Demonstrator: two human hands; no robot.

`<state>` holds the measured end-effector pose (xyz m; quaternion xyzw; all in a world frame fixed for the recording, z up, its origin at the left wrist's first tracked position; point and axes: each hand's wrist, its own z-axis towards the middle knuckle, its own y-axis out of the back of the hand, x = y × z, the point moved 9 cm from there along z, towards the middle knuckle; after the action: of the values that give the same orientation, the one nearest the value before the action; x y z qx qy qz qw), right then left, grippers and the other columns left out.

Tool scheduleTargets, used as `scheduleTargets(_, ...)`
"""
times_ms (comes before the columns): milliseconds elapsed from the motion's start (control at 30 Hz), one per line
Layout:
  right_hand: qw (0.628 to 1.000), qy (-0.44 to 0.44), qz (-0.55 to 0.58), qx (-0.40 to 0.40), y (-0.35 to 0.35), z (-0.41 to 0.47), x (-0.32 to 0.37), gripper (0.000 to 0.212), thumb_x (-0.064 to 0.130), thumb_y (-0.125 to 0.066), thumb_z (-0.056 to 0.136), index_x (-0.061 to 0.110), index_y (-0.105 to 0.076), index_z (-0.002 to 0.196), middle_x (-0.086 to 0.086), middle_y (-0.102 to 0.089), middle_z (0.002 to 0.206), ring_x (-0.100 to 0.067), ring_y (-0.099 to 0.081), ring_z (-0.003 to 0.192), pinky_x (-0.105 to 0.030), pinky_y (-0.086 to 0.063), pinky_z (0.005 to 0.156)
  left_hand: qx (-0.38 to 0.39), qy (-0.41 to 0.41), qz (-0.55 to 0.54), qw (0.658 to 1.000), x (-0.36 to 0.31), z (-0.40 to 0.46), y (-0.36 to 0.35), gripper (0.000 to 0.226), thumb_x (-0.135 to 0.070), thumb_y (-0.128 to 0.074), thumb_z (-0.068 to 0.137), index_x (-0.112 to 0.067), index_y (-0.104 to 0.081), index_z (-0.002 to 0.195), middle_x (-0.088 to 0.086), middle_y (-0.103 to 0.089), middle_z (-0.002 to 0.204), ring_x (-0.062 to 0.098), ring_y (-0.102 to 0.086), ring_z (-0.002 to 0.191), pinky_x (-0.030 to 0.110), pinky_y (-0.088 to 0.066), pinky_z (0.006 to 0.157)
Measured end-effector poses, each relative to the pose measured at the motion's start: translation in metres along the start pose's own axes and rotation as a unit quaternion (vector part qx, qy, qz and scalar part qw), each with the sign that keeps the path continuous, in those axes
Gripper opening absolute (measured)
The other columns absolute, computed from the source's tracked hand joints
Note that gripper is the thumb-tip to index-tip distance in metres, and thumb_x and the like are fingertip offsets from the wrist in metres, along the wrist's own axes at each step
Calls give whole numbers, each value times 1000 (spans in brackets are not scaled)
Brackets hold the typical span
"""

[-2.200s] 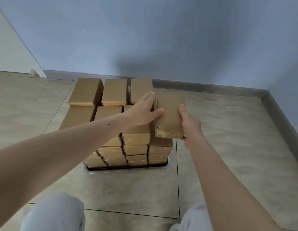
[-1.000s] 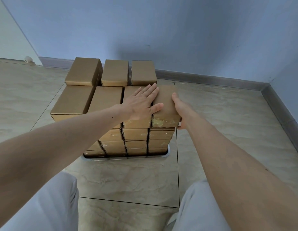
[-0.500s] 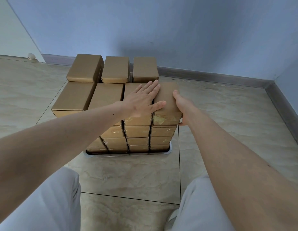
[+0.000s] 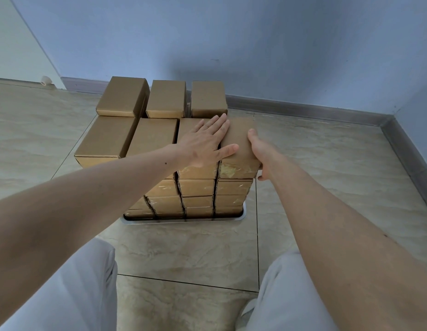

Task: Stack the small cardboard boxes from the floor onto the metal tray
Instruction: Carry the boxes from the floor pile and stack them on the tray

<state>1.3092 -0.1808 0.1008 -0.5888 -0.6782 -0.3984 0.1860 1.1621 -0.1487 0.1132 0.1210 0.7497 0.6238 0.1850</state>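
Boxes fill the metal tray (image 4: 241,217) approx four layers high. Left hand (image 4: 204,145) lies flat on top; right hand (image 4: 261,155) grips the newest box (image 4: 239,144) at the stack's 3 o'clock edge. Top row at 12 o'clock lacks one box, w/ no loose ones visible on the floor.

Both bare forearms were stretched forward from the near edge toward the middle. The left hand (image 4: 205,144) was laid flat, palm down, fingers straight and together, the thumb spread to the right. The right hand (image 4: 261,154) was turned on edge, thumb pointed far, its fingers curled under and largely hidden. Pale trouser legs were seen below.
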Motion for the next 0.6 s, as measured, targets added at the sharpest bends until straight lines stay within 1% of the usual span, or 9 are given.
scheduleTargets(67,1000,1,3,1,0,-1,-1,64,62,-39,101,15,-42,145,-6,-57,120,-15,-47,68,-33,-34,50,-1,-2,7,1000,-1,1,0,93,-74,-6,89,-16,8,160,1,15,168,13,14,154,38,6,126)
scheduleTargets(167,1000,-6,17,6,0,-2,-3,64,63,-42,100,16,-43,143,-6,-60,115,-17,-51,70,-33,-35,49,-5,-5,13,1000,-1,0,0,91,-74,-7,91,-15,9,160,2,15,167,13,14,154,37,6,126)
scheduleTargets(267,1000,-8,27,9,-3,-2,-3,62,62,-44,100,16,-45,140,-3,-59,96,-18,-55,71,-33,-38,50,-4,-6,8,1000,0,-1,2,98,-76,-2,85,-14,8,160,2,15,168,14,14,154,36,7,126)
scheduleTargets(300,1000,-6,29,9,-3,-2,-3,61,62,-44,100,15,-45,140,-4,-59,96,-18,-56,72,-33,-38,50,-5,-6,7,1000,0,-1,2,99,-76,-2,83,-14,8,160,3,15,168,14,14,154,35,7,126)
scheduleTargets(433,999,-2,37,3,-5,1,-2,63,63,-46,99,16,-46,142,-7,-62,118,-20,-57,76,-34,-39,53,-6,-8,7,1000,1,-1,2,94,-74,-5,88,-14,8,160,3,15,168,14,14,154,35,7,125)
scheduleTargets(500,999,-2,40,2,-5,3,-2,63,63,-46,99,16,-46,142,-6,-62,119,-19,-57,76,-33,-39,53,-6,-7,4,1000,1,0,2,96,-75,-5,87,-14,8,160,3,15,168,14,13,154,35,7,125)
scheduleTargets(600,999,-1,37,1,-6,4,-2,63,62,-46,99,16,-46,142,-7,-61,114,-19,-57,75,-33,-39,52,-7,-6,4,1000,2,0,2,100,-77,-2,82,-14,8,160,3,14,168,14,13,154,34,7,125)
